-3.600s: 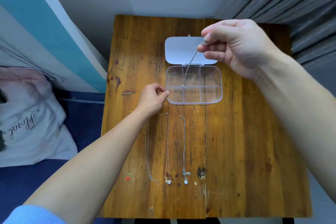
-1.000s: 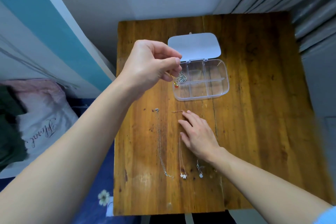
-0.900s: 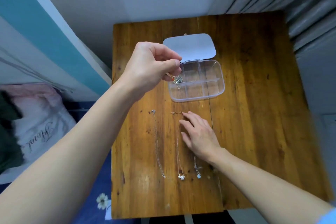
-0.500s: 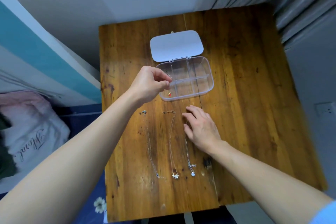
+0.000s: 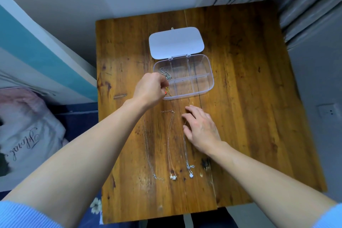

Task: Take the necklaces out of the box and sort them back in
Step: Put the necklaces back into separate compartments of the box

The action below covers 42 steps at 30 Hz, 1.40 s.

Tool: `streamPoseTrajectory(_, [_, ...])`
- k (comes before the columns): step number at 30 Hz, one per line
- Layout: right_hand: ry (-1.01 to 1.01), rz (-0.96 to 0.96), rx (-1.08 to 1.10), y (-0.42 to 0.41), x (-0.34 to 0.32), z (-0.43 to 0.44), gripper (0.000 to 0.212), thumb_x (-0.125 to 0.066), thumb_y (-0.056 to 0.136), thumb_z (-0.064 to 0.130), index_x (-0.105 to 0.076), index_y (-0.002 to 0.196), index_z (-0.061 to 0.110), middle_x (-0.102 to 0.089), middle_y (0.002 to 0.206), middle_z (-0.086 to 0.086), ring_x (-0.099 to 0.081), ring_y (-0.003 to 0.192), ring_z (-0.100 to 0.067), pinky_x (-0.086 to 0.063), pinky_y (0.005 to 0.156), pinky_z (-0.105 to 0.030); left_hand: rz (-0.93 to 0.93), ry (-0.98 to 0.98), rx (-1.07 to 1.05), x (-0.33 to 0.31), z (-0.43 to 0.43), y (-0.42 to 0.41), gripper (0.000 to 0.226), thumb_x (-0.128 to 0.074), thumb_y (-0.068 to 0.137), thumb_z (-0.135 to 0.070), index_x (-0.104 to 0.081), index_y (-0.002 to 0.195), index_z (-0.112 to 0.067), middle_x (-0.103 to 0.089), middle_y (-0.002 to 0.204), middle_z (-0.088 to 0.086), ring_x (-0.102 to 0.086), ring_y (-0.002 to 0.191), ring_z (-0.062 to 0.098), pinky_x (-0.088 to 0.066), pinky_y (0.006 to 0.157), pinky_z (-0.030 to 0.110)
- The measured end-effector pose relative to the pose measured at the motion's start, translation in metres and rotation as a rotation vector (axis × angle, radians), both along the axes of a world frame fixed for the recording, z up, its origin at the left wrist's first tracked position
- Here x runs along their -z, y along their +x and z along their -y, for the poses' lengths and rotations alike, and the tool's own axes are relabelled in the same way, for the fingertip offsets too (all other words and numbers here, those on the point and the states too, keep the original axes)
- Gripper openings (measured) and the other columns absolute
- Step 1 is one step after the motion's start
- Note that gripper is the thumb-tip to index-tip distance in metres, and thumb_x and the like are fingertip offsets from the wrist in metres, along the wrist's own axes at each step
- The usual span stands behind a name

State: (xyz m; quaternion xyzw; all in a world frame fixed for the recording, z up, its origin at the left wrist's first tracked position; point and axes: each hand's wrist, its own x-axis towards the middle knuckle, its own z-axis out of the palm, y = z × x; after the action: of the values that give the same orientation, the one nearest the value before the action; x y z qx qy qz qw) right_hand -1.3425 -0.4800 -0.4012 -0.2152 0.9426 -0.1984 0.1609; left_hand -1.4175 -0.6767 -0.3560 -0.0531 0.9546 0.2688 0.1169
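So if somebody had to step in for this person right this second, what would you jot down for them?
Left hand: fingers pinched at the near-left compartment of the clear box, lowering the gold necklace with the red charm; whether they still grip it is unclear.
Right hand: open, flat on the table, on the upper part of the rightmost chain.
Done: a silver necklace lies in the far-left compartment; lid open.
Left: three necklaces still laid out on the table, the left chain, middle chain and rightmost one, each needing a compartment.
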Motion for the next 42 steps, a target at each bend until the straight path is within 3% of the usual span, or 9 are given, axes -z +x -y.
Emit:
streamPoseTrajectory(8, [-0.048,0.085,-0.078,0.025,-0.014,0.027,0.027,-0.057,0.092,0.035,-0.063,0.109,0.016,-0.068,0.099,-0.002,-0.063,0.09,-0.021,-0.053,0.074,-0.036,-0.081,0.028,-0.265,0.007,0.044,0.041,0.016,-0.061,0.089,-0.014,-0.073,0.1,-0.011,-0.073,0.099,0.006,-0.064,0.088,0.019,-0.056,0.081,0.036])
streamPoseTrajectory(14, [0.095,0.16,-0.121,0.042,-0.007,0.092,0.04,-0.056,0.089,0.052,-0.056,0.095,0.013,-0.069,0.092,-0.008,-0.065,0.085,-0.032,-0.038,0.064,-0.036,0.056,-0.082,-0.459,0.027,0.09,0.095,0.016,-0.061,0.09,-0.02,-0.071,0.1,-0.013,-0.072,0.097,0.005,-0.064,0.085,0.021,-0.055,0.074,0.036])
streamPoseTrajectory(18, [0.168,0.204,-0.134,0.04,-0.006,0.112,0.028,-0.06,0.091,0.038,-0.06,0.097,0.012,-0.071,0.097,-0.011,-0.065,0.091,-0.035,-0.039,0.067,-0.036,0.084,-0.116,-0.467,0.033,0.104,0.114,0.016,-0.058,0.089,-0.021,-0.07,0.097,-0.014,-0.071,0.095,0.004,-0.06,0.083,0.019,-0.047,0.068,0.032])
streamPoseTrajectory(22, [0.258,0.237,-0.192,0.039,-0.008,0.115,0.011,-0.058,0.088,0.015,-0.053,0.078,0.014,-0.07,0.092,-0.012,-0.065,0.088,-0.037,-0.035,0.062,-0.034,0.081,-0.106,-0.471,0.036,0.105,0.117,0.016,-0.059,0.089,-0.021,-0.069,0.098,-0.013,-0.069,0.098,0.005,-0.061,0.086,0.022,-0.049,0.069,0.034])
streamPoseTrajectory(26, [0.286,0.288,-0.182,0.037,-0.01,0.109,0.007,-0.053,0.088,0.013,-0.05,0.082,0.012,-0.069,0.094,-0.013,-0.064,0.087,-0.037,-0.034,0.063,-0.034,0.094,-0.079,-0.474,0.037,0.103,0.116,0.015,-0.06,0.09,-0.022,-0.069,0.099,-0.014,-0.066,0.101,0.006,-0.058,0.085,0.018,-0.048,0.069,0.033])
streamPoseTrajectory(29, [0.155,0.361,-0.078,0.03,-0.013,0.096,0.015,-0.048,0.089,0.022,-0.057,0.088,0.01,-0.069,0.091,-0.013,-0.062,0.084,-0.037,-0.045,0.066,-0.038,0.093,-0.067,-0.478,0.037,0.102,0.115,0.015,-0.06,0.09,-0.023,-0.069,0.1,-0.014,-0.065,0.099,0.005,-0.057,0.085,0.018,-0.047,0.069,0.032])
streamPoseTrajectory(31, [-0.05,0.41,0.051,0.021,-0.023,0.083,0.013,-0.054,0.085,0.023,-0.059,0.078,0.014,-0.068,0.078,-0.007,-0.062,0.075,-0.03,-0.051,0.067,-0.04,0.077,-0.062,-0.478,0.037,0.1,0.113,0.014,-0.06,0.091,-0.023,-0.068,0.098,-0.014,-0.065,0.095,0.003,-0.058,0.082,0.017,-0.046,0.066,0.031])
streamPoseTrajectory(36, [-0.445,0.484,0.328,-0.017,-0.063,0.055,0.015,-0.07,0.07,0.001,-0.064,0.06,0.01,-0.066,0.059,-0.005,-0.056,0.053,-0.014,-0.049,0.054,-0.031,0.043,0.01,-0.475,0.036,0.084,0.096,0.017,-0.061,0.091,-0.024,-0.069,0.102,-0.013,-0.063,0.089,-0.002,-0.061,0.084,0.018,-0.049,0.07,0.031])
streamPoseTrajectory(42, [-0.695,0.504,0.402,-0.066,-0.119,0.034,0.01,-0.068,0.08,-0.01,-0.07,0.086,-0.002,-0.066,0.062,-0.012,-0.062,0.051,-0.01,-0.05,0.047,-0.019,0.035,0.237,-0.478,0.032,0.047,0.058,0.027,-0.055,0.095,-0.031,-0.069,0.102,-0.008,-0.071,0.096,0.011,-0.064,0.092,0.029,-0.05,0.081,0.035])
